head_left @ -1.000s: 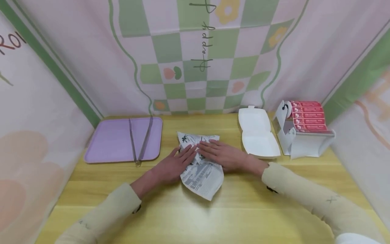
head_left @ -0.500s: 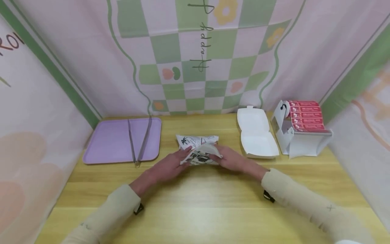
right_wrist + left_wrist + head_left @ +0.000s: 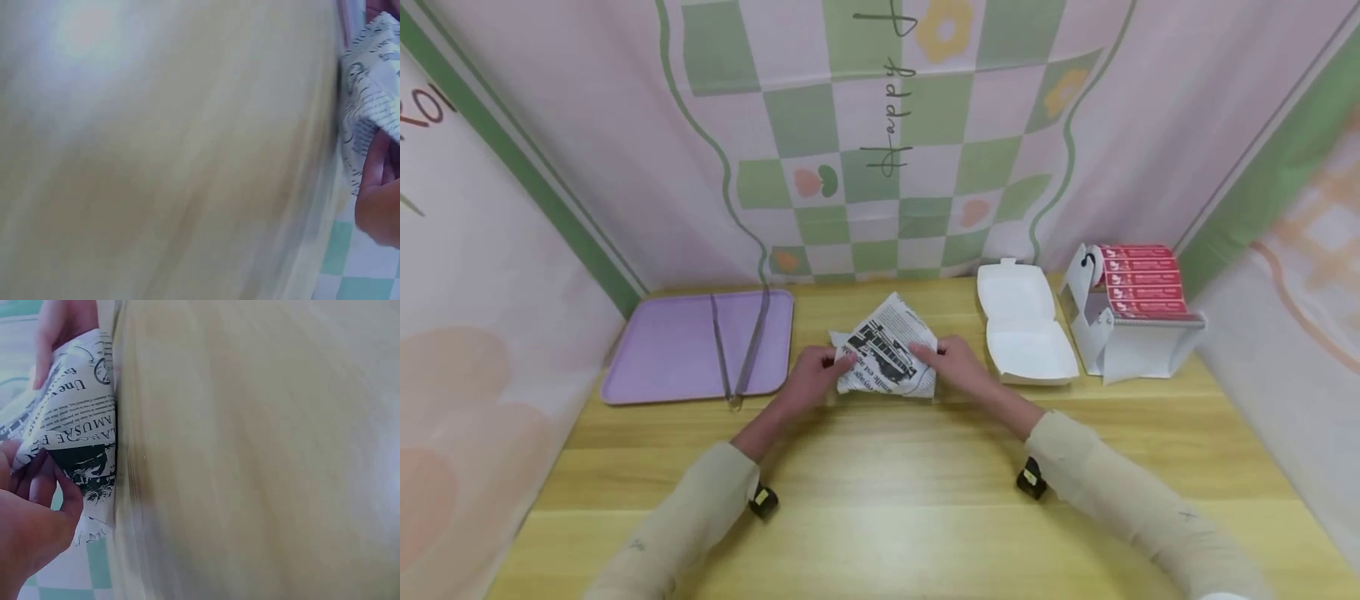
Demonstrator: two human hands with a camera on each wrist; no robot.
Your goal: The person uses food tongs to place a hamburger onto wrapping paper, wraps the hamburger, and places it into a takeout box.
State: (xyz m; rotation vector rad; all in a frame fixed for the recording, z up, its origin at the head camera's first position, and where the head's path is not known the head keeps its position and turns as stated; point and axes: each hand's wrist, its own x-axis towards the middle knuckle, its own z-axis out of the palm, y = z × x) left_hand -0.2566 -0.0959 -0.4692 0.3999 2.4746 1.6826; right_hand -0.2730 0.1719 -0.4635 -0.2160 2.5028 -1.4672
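At the centre of the head view, the left hand [image 3: 808,377] and right hand [image 3: 964,367] pinch opposite sides of the folded paper [image 3: 883,354], probably so its folds stay together. Right of centre, a box [image 3: 1030,352] lies open, seemingly kept within reach.

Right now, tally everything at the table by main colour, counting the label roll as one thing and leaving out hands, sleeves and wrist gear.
White: 3 (paper, box, dispenser)
Purple: 1 (tray)
Grey: 1 (tongs)
Red: 1 (label roll)
Total: 6
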